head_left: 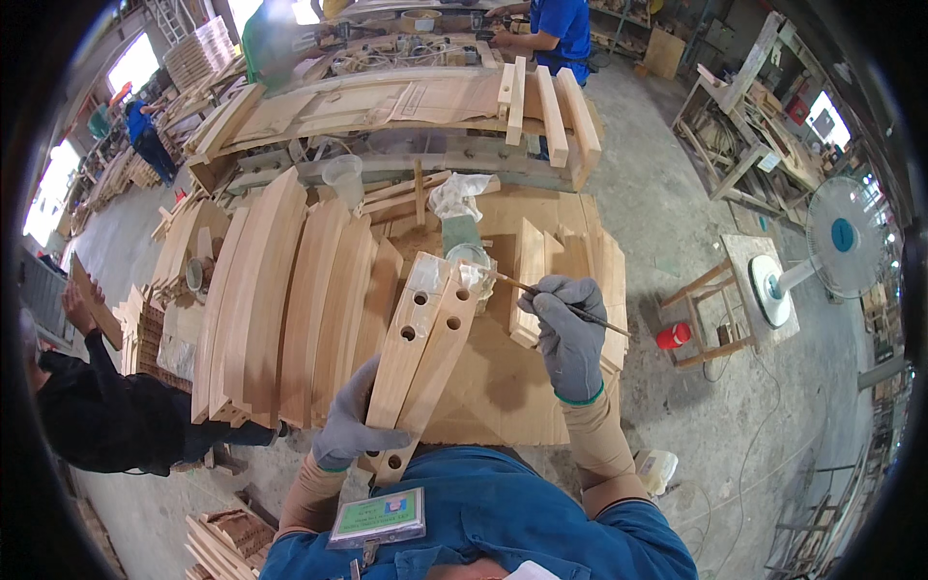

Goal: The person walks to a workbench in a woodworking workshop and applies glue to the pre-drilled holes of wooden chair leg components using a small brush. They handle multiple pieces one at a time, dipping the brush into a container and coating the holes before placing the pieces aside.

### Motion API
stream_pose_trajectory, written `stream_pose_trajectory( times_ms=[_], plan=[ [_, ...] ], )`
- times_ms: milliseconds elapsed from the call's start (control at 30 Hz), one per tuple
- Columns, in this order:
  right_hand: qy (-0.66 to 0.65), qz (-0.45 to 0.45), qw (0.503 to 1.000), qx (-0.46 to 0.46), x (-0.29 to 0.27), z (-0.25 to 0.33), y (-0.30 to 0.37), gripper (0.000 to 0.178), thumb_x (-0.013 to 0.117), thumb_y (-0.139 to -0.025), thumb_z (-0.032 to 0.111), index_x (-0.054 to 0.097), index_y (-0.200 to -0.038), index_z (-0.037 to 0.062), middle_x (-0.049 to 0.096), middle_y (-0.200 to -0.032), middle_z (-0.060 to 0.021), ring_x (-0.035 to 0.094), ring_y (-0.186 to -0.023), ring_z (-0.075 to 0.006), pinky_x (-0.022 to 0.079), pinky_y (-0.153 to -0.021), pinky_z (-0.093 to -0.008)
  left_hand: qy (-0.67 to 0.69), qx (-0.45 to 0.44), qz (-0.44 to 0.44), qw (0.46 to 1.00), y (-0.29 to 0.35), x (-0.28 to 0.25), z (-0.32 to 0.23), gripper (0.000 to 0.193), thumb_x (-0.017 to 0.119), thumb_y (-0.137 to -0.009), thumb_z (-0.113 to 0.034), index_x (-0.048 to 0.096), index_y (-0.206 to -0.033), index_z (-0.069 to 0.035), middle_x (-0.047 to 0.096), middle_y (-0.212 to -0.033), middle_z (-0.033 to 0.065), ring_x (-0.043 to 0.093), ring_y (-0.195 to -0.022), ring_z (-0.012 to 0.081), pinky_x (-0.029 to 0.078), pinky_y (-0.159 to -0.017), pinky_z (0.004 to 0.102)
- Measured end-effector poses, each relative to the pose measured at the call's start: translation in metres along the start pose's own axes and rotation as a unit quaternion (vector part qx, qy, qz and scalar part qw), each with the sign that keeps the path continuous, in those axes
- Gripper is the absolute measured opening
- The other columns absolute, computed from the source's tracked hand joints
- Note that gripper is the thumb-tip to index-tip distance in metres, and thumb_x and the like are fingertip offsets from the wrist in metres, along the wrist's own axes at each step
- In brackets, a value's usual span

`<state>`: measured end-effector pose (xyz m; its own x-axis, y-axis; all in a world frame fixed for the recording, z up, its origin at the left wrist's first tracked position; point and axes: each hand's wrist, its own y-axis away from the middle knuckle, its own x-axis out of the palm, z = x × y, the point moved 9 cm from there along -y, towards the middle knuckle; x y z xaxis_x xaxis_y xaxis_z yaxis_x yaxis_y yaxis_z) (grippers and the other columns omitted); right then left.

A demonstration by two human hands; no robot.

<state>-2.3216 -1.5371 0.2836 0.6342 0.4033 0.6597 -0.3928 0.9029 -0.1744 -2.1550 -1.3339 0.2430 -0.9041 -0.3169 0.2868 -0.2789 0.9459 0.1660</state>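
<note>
Two pale wooden pieces with round holes near their ends, a left one [394, 372] and a right one [437, 365], lie side by side, tilted up away from me. My gloved left hand [350, 425] is closed round their lower part. In my gloved right hand [565, 333] I pinch a thin brush [611, 327], its tip pointing left toward the far ends of the pieces. Just beyond those ends is a clear plastic cup [471, 253]. Whether the brush tip touches wood or cup, I cannot tell.
Curved wooden boards [261, 290] stand in rows at left, with shorter pieces [532, 261] at right, on cardboard [483, 416]. A white fan [773, 290] stands on a stool at right. A co-worker in black [106, 416] holds a board; others work beyond.
</note>
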Motion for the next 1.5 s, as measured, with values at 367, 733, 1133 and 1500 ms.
stream_pose_trajectory(
  times_ms=[367, 733, 1133, 1500],
  plan=[
    [0.034, 0.066, 0.997, -0.015, 0.011, 0.007, 0.007, 0.025, 0.050, -0.074, -0.019, 0.046, -0.079, 0.0052, 0.057, -0.086, -0.0134, 0.060, -0.082, -0.0228, 0.055, -0.079, -0.0361, -0.012, -0.015, -0.006, 1.000, 0.007, 0.001, 0.000, 0.096, 0.080, -0.049, 0.001, 0.037, -0.136, 0.001, 0.049, -0.126, 0.0063, 0.043, -0.119, 0.0165, 0.030, -0.103, 0.0302],
    [0.058, 0.073, 0.996, 0.008, 0.014, -0.003, 0.023, 0.022, 0.048, -0.072, -0.018, 0.043, -0.074, 0.0038, 0.056, -0.080, -0.0132, 0.062, -0.076, -0.0228, 0.056, -0.075, -0.0350, -0.050, -0.017, -0.025, 0.998, 0.002, 0.000, 0.002, 0.091, 0.079, -0.051, -0.001, 0.041, -0.133, 0.000, 0.050, -0.123, 0.0051, 0.043, -0.117, 0.0160, 0.030, -0.101, 0.0291],
    [0.263, 0.134, 0.954, 0.043, 0.078, 0.067, -0.025, 0.013, 0.060, -0.086, 0.006, 0.049, -0.080, 0.0015, 0.061, -0.076, -0.0098, 0.062, -0.065, -0.0152, 0.052, -0.060, -0.0251, -0.066, -0.018, -0.019, 0.997, -0.006, 0.006, 0.010, 0.091, 0.079, -0.053, 0.000, 0.039, -0.134, 0.000, 0.051, -0.125, 0.0075, 0.046, -0.117, 0.0170, 0.033, -0.101, 0.0301],
    [0.509, 0.307, 0.804, -0.004, 0.123, 0.042, -0.034, 0.020, 0.064, -0.085, 0.013, 0.051, -0.075, 0.0023, 0.059, -0.067, -0.0034, 0.063, -0.060, -0.0094, 0.050, -0.054, -0.0217, -0.070, 0.006, -0.032, 0.997, -0.007, 0.020, 0.001, 0.087, 0.079, -0.053, -0.002, 0.042, -0.131, -0.004, 0.054, -0.114, 0.0059, 0.049, -0.110, 0.0174, 0.037, -0.098, 0.0312]
  ],
)
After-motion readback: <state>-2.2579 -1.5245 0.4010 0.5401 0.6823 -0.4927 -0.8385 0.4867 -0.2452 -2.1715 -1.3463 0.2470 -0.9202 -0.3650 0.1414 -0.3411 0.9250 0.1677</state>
